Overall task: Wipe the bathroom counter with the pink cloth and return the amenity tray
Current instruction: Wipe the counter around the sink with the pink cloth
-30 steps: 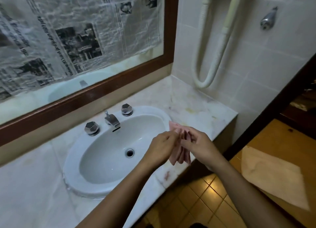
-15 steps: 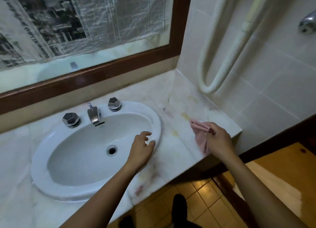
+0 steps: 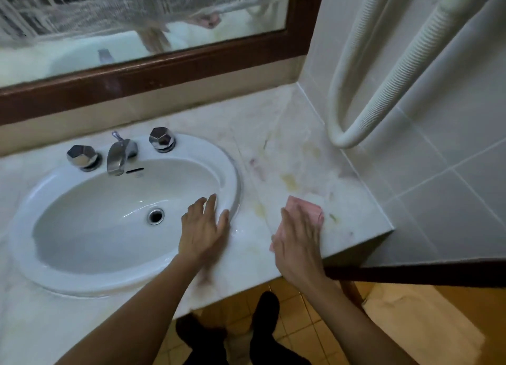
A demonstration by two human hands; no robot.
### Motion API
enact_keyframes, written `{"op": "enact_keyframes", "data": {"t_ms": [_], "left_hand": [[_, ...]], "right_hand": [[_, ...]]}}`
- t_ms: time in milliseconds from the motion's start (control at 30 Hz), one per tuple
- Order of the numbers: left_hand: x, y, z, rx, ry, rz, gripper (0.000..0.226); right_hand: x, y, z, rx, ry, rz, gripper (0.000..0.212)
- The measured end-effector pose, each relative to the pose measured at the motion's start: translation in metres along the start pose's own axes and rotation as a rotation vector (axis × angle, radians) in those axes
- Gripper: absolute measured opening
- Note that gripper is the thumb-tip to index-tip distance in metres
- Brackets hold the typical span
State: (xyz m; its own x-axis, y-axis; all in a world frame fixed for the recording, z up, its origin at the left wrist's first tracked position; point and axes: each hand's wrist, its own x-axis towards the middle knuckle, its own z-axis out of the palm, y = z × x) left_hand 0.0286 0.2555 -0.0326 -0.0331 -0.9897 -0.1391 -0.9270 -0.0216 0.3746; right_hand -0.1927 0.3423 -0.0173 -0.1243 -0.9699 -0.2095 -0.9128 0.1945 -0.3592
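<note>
On the marble bench, at about 3 o'clock from the sink, the pink cloth is pressed flat under the right hand. That hand's grip is spread wide, with the fingers straight over the fabric and not curled round it. At 9 o'clock from the cloth, the left hand is laid on the sink's rim, its grip likewise wide and holding nothing. At 1 o'clock from the cloth, a white ribbed hose is hung against the tiled wall.

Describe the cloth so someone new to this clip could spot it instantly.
Start at the white oval sink set in the marble counter. On the counter stretch to its right, near the front edge, the right hand presses flat on a folded cloth. It is the only pink thing there.
</note>
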Motion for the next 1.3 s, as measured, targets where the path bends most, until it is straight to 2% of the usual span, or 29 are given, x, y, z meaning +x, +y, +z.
{"op": "enact_keyframes", "data": {"t_ms": [67,200,333,467,533,600,667,733,767,867,1000,1067,1100,1167,1233,1300], "left_hand": [[0.002,-0.002,0.006,0.043,0.001,0.023,0.062],[0.003,-0.005,0.008,0.045,0.028,0.042,0.06],[0.004,-0.007,0.012,0.116,0.001,0.074,0.061],[0.006,-0.005,0.015,0.166,-0.003,0.133,0.059],[0.005,-0.007,0.014,0.171,-0.013,0.155,0.059],[0.005,-0.008,0.013,0.165,-0.025,0.159,0.058],[0.005,-0.009,0.013,0.164,-0.03,0.167,0.059],[0.006,-0.01,0.014,0.161,-0.032,0.168,0.059],[0.006,-0.01,0.015,0.16,-0.037,0.168,0.059],[0.006,-0.01,0.017,0.166,-0.04,0.164,0.059],[0.004,-0.009,0.017,0.154,-0.038,0.159,0.058],[0.005,-0.008,0.015,0.155,-0.039,0.162,0.058],[0.005,-0.008,0.014,0.152,-0.036,0.155,0.058],[0.005,-0.009,0.014,0.143,-0.042,0.149,0.058],[0.004,-0.008,0.013,0.144,-0.047,0.147,0.058],[0.006,-0.008,0.013,0.147,-0.053,0.15,0.058]], "right_hand": [[0.01,0.005,0.012,-0.057,-0.017,0.01,0.079],[0.012,0.059,0.007,-0.095,-0.067,-0.101,0.088],[0.074,0.117,-0.023,-0.082,-0.002,0.072,0.086],[0.169,0.084,-0.025,-0.112,0.099,0.079,0.08],[0.18,0.044,-0.007,-0.145,0.089,-0.036,0.076],[0.147,0.021,0.013,-0.217,0.031,-0.25,0.074],[0.095,0.032,0.013,-0.225,-0.077,-0.465,0.078],[0.066,0.066,-0.003,-0.199,-0.156,-0.578,0.086],[0.067,0.084,-0.012,-0.212,-0.159,-0.556,0.089],[0.124,0.108,-0.035,-0.24,-0.096,-0.319,0.091],[0.236,0.076,-0.042,-0.209,0.04,-0.032,0.089],[0.268,0.043,-0.037,-0.135,0.038,0.024,0.084],[0.268,0.026,-0.03,-0.126,0.007,-0.015,0.082],[0.239,0.004,-0.014,-0.199,-0.044,-0.235,0.083],[0.197,0.013,-0.007,-0.268,-0.075,-0.48,0.083],[0.178,0.043,-0.011,-0.257,-0.092,-0.564,0.083]]}}
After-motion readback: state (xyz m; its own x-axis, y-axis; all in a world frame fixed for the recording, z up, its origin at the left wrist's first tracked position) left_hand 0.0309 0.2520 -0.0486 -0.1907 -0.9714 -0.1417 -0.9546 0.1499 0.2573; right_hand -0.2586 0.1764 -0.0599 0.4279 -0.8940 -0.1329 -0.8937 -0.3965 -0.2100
